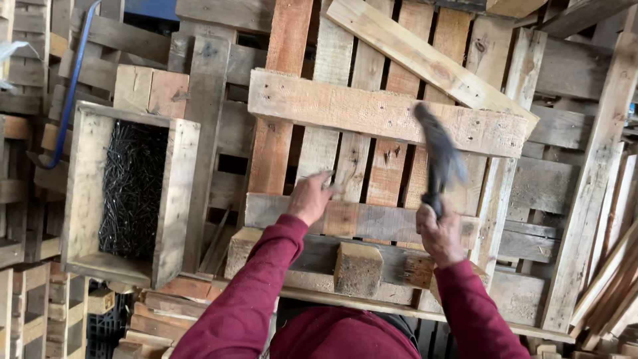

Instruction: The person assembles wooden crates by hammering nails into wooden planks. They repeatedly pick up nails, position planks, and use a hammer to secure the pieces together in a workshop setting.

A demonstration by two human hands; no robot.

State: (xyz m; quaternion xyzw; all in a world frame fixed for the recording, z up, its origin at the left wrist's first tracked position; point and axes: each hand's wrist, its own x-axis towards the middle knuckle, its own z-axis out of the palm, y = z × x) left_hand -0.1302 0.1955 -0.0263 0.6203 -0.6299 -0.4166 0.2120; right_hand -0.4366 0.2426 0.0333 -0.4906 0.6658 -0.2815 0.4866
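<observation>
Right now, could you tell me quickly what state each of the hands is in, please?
Left hand: fingers pinched together against a wooden slat; what they hold cannot be told.
Right hand: closed around a raised hammer.

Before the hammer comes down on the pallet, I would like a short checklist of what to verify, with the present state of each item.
1. Right hand grips the hammer handle: ok.
2. Hammer raised above the boards: ok, though motion-blurred.
3. Left hand fingertips rest on the lower cross board, to the left of the hammer: ok.
4. Nail under the left fingers: cannot tell, too small.
5. Loose diagonal plank lies beyond the upper cross board: ok.
6. Box of nails stands at the left: ok.
</observation>
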